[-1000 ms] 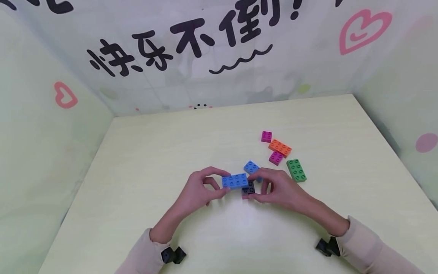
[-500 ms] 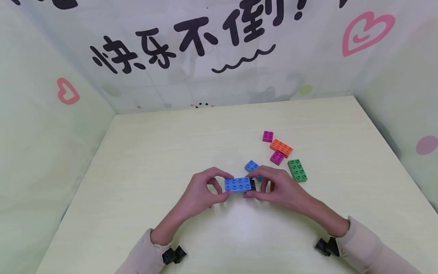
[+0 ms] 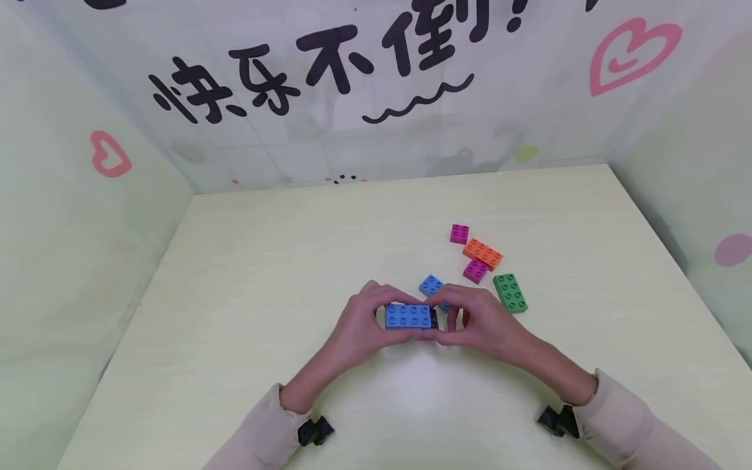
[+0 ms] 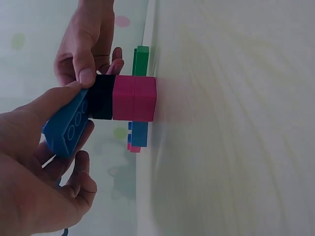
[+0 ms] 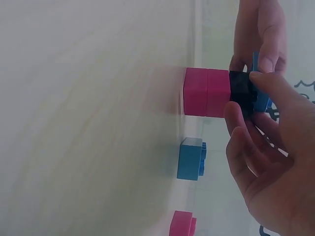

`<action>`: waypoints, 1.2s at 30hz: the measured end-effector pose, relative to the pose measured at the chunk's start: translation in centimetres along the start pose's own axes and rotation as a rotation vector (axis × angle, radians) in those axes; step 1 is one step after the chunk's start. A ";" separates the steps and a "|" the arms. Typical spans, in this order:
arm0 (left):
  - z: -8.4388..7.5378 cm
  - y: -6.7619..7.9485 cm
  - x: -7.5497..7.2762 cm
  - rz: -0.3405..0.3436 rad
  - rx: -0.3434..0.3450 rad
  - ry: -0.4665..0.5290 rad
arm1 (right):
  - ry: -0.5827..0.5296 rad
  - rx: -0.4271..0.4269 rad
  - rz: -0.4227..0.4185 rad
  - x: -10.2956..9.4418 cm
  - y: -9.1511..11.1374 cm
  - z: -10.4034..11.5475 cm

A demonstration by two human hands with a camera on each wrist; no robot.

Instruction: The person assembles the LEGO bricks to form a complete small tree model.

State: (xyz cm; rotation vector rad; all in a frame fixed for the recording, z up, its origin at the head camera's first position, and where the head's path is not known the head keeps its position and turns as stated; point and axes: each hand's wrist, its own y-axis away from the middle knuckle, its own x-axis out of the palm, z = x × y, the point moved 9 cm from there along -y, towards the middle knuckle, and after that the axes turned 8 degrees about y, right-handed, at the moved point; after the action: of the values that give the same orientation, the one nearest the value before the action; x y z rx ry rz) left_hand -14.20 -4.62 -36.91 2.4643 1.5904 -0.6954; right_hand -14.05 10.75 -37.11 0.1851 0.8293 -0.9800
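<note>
A long blue toy brick (image 3: 408, 316) lies across the top of a small tower, studs up. My left hand (image 3: 367, 326) holds its left end between thumb and fingers. Under its right end is a black brick (image 4: 102, 98), stacked on two pink bricks (image 4: 134, 98) that stand on the table. My right hand (image 3: 487, 323) pinches the tower around the black brick, its fingertips close to the blue brick's edge. In the left wrist view the blue brick looks tilted against the black one; whether their studs are joined I cannot tell.
Behind the right hand lies another blue brick (image 3: 431, 285), partly hidden. Farther back on the table (image 3: 282, 261) are an orange brick (image 3: 483, 253), two small magenta bricks (image 3: 459, 234) and a green brick (image 3: 510, 292). Printed fabric walls (image 3: 323, 143) surround the table's back and sides.
The left hand has moved right with the long blue brick, which now covers most of the black brick. Its fingers have slid along the brick toward the right hand. The right hand has stayed nearly still.
</note>
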 end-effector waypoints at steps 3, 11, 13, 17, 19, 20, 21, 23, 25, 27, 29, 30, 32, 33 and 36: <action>0.0 0.0 0.2 -0.001 0.002 0.029 | 0.013 0.003 0.007 0.1 0.0 0.0; 0.2 -0.1 0.3 -0.008 0.013 0.075 | 0.049 0.017 0.022 0.3 0.1 -0.3; 0.3 -0.1 0.2 -0.008 0.014 0.083 | 0.051 0.018 0.025 0.4 0.1 -0.3; 0.4 -0.1 0.2 0.000 0.008 0.098 | 0.046 0.018 0.033 0.5 0.1 -0.4; 0.5 -0.1 0.2 0.009 0.002 0.117 | 0.042 0.020 0.038 0.6 0.1 -0.5; 0.6 -0.1 0.2 0.013 0.000 0.127 | 0.041 0.021 0.039 0.6 0.1 -0.6; 0.7 -0.1 0.2 0.015 -0.005 0.136 | 0.041 0.021 0.039 0.6 0.1 -0.6; 0.9 0.0 0.2 0.016 -0.009 0.152 | 0.044 0.021 0.038 0.6 0.1 -0.6; 1.0 0.0 0.2 0.014 -0.013 0.164 | 0.049 0.019 0.033 0.6 0.0 -0.6; 1.3 0.0 0.3 0.008 -0.016 0.169 | 0.055 0.016 0.030 0.6 0.0 -0.5; 1.4 0.1 0.3 0.003 -0.018 0.172 | 0.059 0.014 0.028 0.6 0.0 -0.6; 1.4 0.1 0.3 0.001 -0.019 0.175 | 0.062 0.016 0.027 0.6 0.0 -0.6; 1.5 0.1 0.3 -0.003 -0.022 0.177 | 0.067 0.019 0.028 0.6 0.0 -0.5; 1.5 0.1 0.3 -0.005 -0.023 0.177 | 0.069 0.022 0.028 0.6 0.0 -0.5; 1.5 0.1 0.4 -0.005 -0.022 0.174 | 0.071 0.026 0.026 0.6 0.0 -0.5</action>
State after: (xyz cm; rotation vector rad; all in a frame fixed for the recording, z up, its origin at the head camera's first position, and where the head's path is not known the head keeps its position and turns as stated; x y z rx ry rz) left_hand -14.41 -4.88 -38.44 2.5679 1.6527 -0.4720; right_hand -14.19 10.62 -37.88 0.2533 0.8775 -0.9643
